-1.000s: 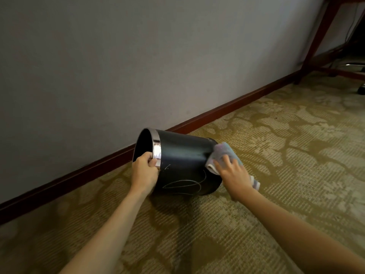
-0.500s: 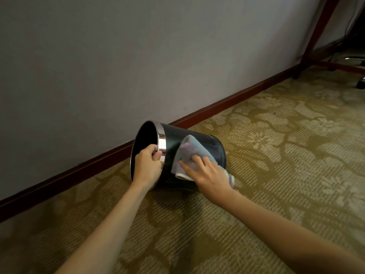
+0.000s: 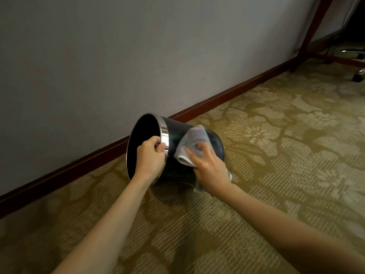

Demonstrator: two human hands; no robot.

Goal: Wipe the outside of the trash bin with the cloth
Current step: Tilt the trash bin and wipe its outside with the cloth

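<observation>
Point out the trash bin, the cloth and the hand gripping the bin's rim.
trash bin (image 3: 216,144): head view, bare black side wall near the base.
cloth (image 3: 194,136): head view, upper grey fold.
left hand (image 3: 150,158): head view, back of the hand at the metal rim.

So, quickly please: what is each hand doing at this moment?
Left hand: closed, its grip curled round the chrome rim of the black trash bin.
Right hand: open, fingers flat, pressing the grey cloth on the bin's side.
</observation>
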